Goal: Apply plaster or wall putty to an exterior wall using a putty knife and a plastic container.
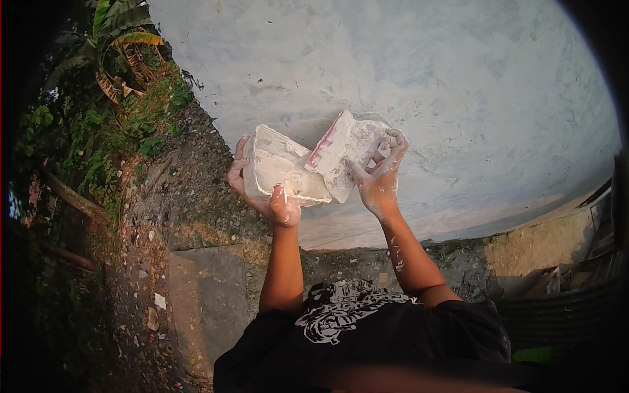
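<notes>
Both arms reach forward in front of a pale plastered wall (445, 85). My left hand (265, 196) is wrapped round a rectangular tub (275, 160) coated in white plaster, its thumb on the near side and fingers at the left wall. Some whitish paste lies inside the tub. In my right hand (381, 173) is a flat, plaster-caked scraper (347, 147) with a reddish strip along its left edge. The scraper's lower left part overlaps the tub's right side; whether they touch I cannot tell. White smears cover my fingers and right forearm.
Below the wall runs a strip of rough ground, with a concrete slab (206, 295) at lower left. Stones and litter (157, 301) lie along the left, beside green plants (98, 131). A low ledge (544, 252) and corrugated sheeting (557, 314) stand at the right.
</notes>
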`<state>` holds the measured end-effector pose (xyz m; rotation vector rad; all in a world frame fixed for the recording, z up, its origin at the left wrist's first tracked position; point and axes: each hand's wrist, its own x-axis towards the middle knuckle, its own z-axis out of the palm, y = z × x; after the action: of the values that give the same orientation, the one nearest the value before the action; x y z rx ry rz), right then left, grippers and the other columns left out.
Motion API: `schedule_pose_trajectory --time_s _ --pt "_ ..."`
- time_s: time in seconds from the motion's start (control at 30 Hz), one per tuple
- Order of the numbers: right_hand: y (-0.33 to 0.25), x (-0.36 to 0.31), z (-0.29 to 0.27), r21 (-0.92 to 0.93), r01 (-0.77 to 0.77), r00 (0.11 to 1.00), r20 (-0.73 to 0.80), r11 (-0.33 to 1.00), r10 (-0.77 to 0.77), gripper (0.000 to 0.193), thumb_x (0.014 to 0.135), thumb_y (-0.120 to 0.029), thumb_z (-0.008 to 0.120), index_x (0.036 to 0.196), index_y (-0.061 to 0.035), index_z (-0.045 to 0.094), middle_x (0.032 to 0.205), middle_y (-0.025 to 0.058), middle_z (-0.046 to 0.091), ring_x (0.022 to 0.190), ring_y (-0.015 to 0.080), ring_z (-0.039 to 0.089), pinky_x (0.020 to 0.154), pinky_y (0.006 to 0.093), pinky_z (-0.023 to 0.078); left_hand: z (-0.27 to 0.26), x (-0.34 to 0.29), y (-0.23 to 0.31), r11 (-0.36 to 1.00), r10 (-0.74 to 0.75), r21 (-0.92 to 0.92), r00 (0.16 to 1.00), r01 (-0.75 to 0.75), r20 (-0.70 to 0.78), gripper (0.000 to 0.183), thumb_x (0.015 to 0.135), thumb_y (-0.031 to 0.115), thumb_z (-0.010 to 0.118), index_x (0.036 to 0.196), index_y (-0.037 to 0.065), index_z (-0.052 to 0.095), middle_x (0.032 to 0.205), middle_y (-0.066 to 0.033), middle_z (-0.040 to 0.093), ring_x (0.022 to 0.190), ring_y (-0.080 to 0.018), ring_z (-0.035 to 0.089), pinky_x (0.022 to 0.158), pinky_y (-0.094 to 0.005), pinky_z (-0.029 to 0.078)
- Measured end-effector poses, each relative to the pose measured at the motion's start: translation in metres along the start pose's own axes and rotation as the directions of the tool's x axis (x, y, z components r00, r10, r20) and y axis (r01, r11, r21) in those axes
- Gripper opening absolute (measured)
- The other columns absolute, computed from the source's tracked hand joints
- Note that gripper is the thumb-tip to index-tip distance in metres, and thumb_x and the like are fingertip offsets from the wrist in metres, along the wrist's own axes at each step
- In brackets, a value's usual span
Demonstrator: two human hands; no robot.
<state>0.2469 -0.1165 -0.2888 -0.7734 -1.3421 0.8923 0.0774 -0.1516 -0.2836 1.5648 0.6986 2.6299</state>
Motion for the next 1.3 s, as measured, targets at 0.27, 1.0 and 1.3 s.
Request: schedule_pose_trajectory --time_s 0.27,1.0,1.3 --pt "0.001 0.005 0.002 0.226 0.071 0.976 -0.216 0.971 -0.021 0.081 0.079 0.006 0.072 0.143 0.0029 0.023 0.127 0.0167 0.047 0.109 0.0266 0.061 0.083 0.0332 0.059 0.039 -0.012 0.001 0.998 0.004 -0.067 0.999 -0.007 -0.041 0.065 0.076 0.042 0.067 0.119 0.006 0.035 0.140 -0.0302 0.035 0.129 -0.0391 0.041 0.108 -0.0536 0.036" --pt "0.035 -0.010 -0.062 0.660 -0.378 0.911 0.141 0.649 0.387 0.037 0.090 0.003 0.060 0.125 0.0084 0.050 0.118 0.0190 0.063 0.104 0.0249 0.067 0.085 0.0389 0.060 0.070 -0.046 0.001 0.995 0.010 -0.097 0.975 0.012 0.222 0.067 0.072 0.042 0.074 0.119 0.008 0.040 0.137 -0.0268 0.036 0.128 -0.0379 0.040 0.106 -0.0509 0.036" --pt "0.020 -0.029 -0.014 0.683 -0.373 0.914 0.156 0.628 0.374 0.034 0.088 0.003 0.063 0.119 0.0114 0.052 0.112 0.0192 0.065 0.095 0.0242 0.069 0.081 0.0360 0.060 0.035 -0.044 0.018 0.995 0.026 0.086 0.958 -0.052 0.285 0.070 0.071 0.045 0.075 0.121 0.012 0.039 0.141 -0.0235 0.032 0.132 -0.0359 0.034 0.108 -0.0516 0.032"
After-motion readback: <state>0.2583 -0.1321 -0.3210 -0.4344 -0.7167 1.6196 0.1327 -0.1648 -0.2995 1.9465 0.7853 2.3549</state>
